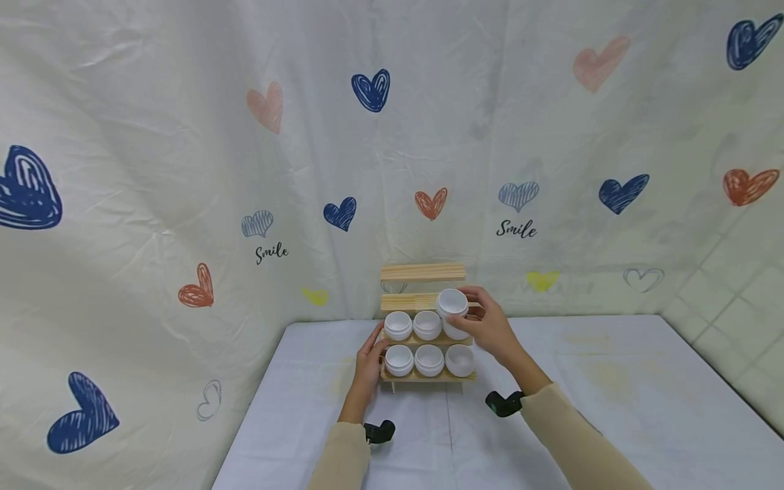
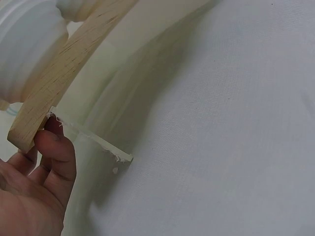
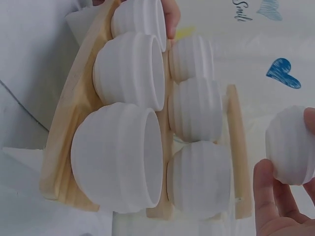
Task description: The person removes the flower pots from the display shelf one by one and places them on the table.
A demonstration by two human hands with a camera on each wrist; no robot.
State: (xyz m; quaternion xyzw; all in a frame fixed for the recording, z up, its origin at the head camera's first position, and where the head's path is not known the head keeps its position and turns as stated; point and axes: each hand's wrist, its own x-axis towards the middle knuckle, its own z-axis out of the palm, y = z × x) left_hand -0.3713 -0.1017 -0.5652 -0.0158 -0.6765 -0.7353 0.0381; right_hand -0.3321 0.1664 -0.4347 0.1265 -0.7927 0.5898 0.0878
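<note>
Right-wrist view: ribbed, round white cup (image 3: 289, 145) clipped at 3 o'clock; right hand (image 3: 283, 214) at 4. Left-wrist view: left hand (image 2: 34, 196) cropped at 7, some fingertips hidden behind pale wooden tiered rack (image 2: 69, 69), cut at 11. Head view: held cup partly hides another white cup (image 1: 454, 332) at its 6 o'clock.

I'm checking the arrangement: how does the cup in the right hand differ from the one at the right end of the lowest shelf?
The held cup is lifted clear of the shelves by the right hand; the right-end cup stands on the lowest shelf, touched by neither hand. In the head view, the held cup appears higher up, the right-end cup lower. Both are white, round and open-topped.
</note>
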